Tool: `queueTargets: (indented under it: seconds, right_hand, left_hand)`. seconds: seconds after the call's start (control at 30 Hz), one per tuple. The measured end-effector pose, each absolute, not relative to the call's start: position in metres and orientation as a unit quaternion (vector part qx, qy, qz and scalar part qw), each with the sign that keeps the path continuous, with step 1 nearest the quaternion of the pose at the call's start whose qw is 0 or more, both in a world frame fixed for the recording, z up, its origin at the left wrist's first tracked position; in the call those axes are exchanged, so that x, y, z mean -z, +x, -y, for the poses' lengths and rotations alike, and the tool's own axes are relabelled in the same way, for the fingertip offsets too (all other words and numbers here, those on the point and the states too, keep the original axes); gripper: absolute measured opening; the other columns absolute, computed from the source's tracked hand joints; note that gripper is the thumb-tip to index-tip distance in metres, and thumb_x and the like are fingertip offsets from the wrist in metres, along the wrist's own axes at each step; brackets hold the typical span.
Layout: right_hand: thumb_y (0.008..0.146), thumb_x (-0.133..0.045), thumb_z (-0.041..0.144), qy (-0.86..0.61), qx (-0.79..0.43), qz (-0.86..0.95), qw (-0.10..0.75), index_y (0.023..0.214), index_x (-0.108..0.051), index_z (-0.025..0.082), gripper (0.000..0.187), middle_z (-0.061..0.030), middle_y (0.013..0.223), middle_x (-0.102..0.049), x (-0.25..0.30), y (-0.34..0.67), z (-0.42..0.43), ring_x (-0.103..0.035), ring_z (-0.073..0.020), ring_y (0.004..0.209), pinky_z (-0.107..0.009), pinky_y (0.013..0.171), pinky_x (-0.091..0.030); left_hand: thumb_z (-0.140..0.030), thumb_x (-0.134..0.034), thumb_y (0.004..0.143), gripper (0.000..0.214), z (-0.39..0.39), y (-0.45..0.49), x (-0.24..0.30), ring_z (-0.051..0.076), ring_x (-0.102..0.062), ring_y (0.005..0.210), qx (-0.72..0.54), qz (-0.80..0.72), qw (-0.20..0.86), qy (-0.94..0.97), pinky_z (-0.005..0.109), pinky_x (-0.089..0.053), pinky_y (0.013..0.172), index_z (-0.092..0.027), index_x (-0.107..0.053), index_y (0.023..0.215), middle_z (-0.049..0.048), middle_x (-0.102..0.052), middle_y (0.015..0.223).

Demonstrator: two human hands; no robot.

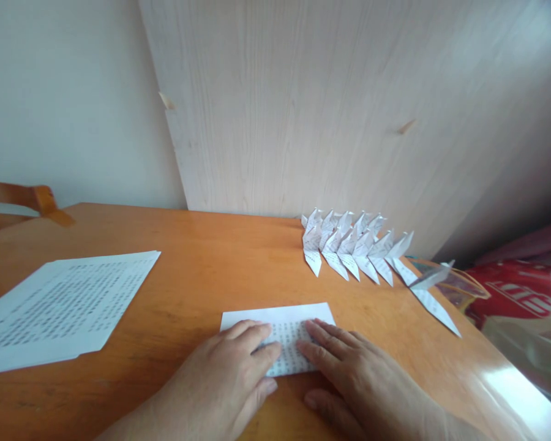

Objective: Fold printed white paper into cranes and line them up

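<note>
Printed sheets (59, 306) far left of the hands. Left hand (229, 380) flat, fingers spread, pressing a small folded paper (280, 334); right hand (349, 373) likewise flat, pinching nothing. Paper's long axis across, directly beneath both sets of fingertips, near edge hidden under them. Folded paper cranes (358, 248) beyond and rightward; red bag (518, 294) blurred.
</note>
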State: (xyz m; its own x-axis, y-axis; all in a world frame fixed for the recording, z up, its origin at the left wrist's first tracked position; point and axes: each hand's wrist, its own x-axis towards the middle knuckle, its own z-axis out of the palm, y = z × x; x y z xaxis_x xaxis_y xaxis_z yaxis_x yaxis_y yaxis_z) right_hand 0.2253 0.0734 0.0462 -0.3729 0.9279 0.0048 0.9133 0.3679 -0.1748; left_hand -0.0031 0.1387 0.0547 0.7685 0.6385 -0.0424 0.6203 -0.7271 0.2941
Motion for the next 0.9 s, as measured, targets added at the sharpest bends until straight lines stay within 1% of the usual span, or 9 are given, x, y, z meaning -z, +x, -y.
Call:
queueTargets:
  seconds: [0.1, 0.23, 0.37, 0.43, 0.5, 0.6, 0.67, 0.77, 0.9]
  right_hand:
    - [0.092, -0.058, 0.036, -0.551, -0.079, 0.83, 0.038, 0.137, -0.061, 0.016, 0.05, -0.014, 0.146, -0.053, -0.048, 0.225, -0.073, -0.052, -0.0338, 0.133, -0.048, 0.107, -0.049]
    - [0.091, -0.061, 0.037, -0.55, -0.085, 0.829, 0.047, 0.14, -0.059, 0.016, 0.054, -0.0138, 0.147, -0.052, -0.05, 0.226, -0.071, -0.051, -0.033, 0.134, -0.045, 0.11, -0.046]
    - [0.093, -0.057, 0.036, -0.553, -0.094, 0.827, 0.046, 0.143, -0.056, 0.014, 0.054, -0.0139, 0.148, -0.05, -0.054, 0.226, -0.067, -0.049, -0.0311, 0.136, -0.043, 0.114, -0.043]
    - [0.094, -0.057, 0.037, -0.554, -0.104, 0.824, 0.052, 0.145, -0.054, 0.015, 0.056, -0.0126, 0.15, -0.049, -0.056, 0.226, -0.066, -0.047, -0.0296, 0.138, -0.042, 0.115, -0.041]
    - [0.094, -0.057, 0.039, -0.558, -0.115, 0.82, 0.051, 0.146, -0.052, 0.016, 0.058, -0.0119, 0.151, -0.047, -0.057, 0.226, -0.065, -0.045, -0.0291, 0.139, -0.042, 0.116, -0.039]
    - [0.093, -0.058, 0.043, -0.563, -0.134, 0.815, 0.032, 0.148, -0.049, 0.014, 0.063, -0.0135, 0.153, -0.042, -0.058, 0.227, -0.065, -0.042, -0.0314, 0.141, -0.045, 0.117, -0.038]
    - [0.092, -0.058, 0.047, -0.563, -0.15, 0.813, 0.02, 0.151, -0.044, 0.015, 0.068, -0.0134, 0.156, -0.037, -0.06, 0.228, -0.064, -0.038, -0.0324, 0.143, -0.047, 0.118, -0.036]
    - [0.092, -0.058, 0.052, -0.559, -0.171, 0.811, 0.013, 0.155, -0.035, 0.017, 0.076, -0.0124, 0.159, -0.029, -0.06, 0.232, -0.061, -0.031, -0.0327, 0.146, -0.048, 0.119, -0.032]
    - [0.088, -0.061, 0.061, -0.547, -0.187, 0.815, 0.034, 0.157, -0.029, 0.018, 0.088, -0.014, 0.161, -0.025, -0.056, 0.239, -0.057, -0.028, -0.0346, 0.148, -0.051, 0.119, -0.031]
  left_hand:
    - [-0.023, -0.06, 0.091, 0.029, -0.138, -0.003, -0.055, 0.028, -0.059, 0.118, -0.03, -0.339, 0.152, 0.928, 0.047, -0.051, 0.101, -0.031, -0.067, 0.119, 0.0032, -0.065, 0.127]
    - [-0.025, -0.06, 0.092, 0.033, -0.139, -0.005, -0.05, 0.028, -0.06, 0.117, -0.047, -0.33, 0.145, 0.932, 0.047, -0.05, 0.101, -0.032, -0.065, 0.124, 0.004, -0.064, 0.129]
    - [-0.025, -0.059, 0.092, 0.034, -0.139, -0.008, -0.044, 0.028, -0.059, 0.117, -0.066, -0.321, 0.132, 0.935, 0.046, -0.049, 0.101, -0.03, -0.065, 0.126, 0.0055, -0.064, 0.131]
    - [-0.025, -0.059, 0.093, 0.035, -0.139, -0.009, -0.043, 0.028, -0.06, 0.117, -0.074, -0.319, 0.128, 0.936, 0.045, -0.049, 0.101, -0.029, -0.064, 0.127, 0.0064, -0.064, 0.131]
    - [-0.027, -0.059, 0.093, 0.035, -0.139, -0.01, -0.043, 0.028, -0.06, 0.117, -0.077, -0.315, 0.126, 0.938, 0.044, -0.049, 0.1, -0.029, -0.064, 0.129, 0.0066, -0.064, 0.132]
    - [-0.036, -0.06, 0.094, 0.035, -0.14, -0.011, -0.043, 0.028, -0.059, 0.119, -0.083, -0.308, 0.129, 0.939, 0.044, -0.048, 0.1, -0.03, -0.065, 0.128, 0.0062, -0.063, 0.133]
    - [-0.042, -0.055, 0.097, 0.035, -0.142, -0.011, -0.044, 0.028, -0.058, 0.121, -0.092, -0.308, 0.138, 0.937, 0.044, -0.047, 0.102, -0.03, -0.065, 0.129, 0.0057, -0.063, 0.135]
    - [-0.045, -0.041, 0.103, 0.042, -0.144, -0.008, -0.046, 0.026, -0.056, 0.125, -0.098, -0.319, 0.15, 0.931, 0.044, -0.044, 0.106, -0.027, -0.059, 0.136, 0.006, -0.062, 0.136]
    - [-0.047, -0.031, 0.105, 0.049, -0.146, -0.003, -0.045, 0.026, -0.056, 0.125, -0.107, -0.351, 0.146, 0.919, 0.046, -0.043, 0.106, -0.024, -0.056, 0.139, 0.0071, -0.063, 0.135]
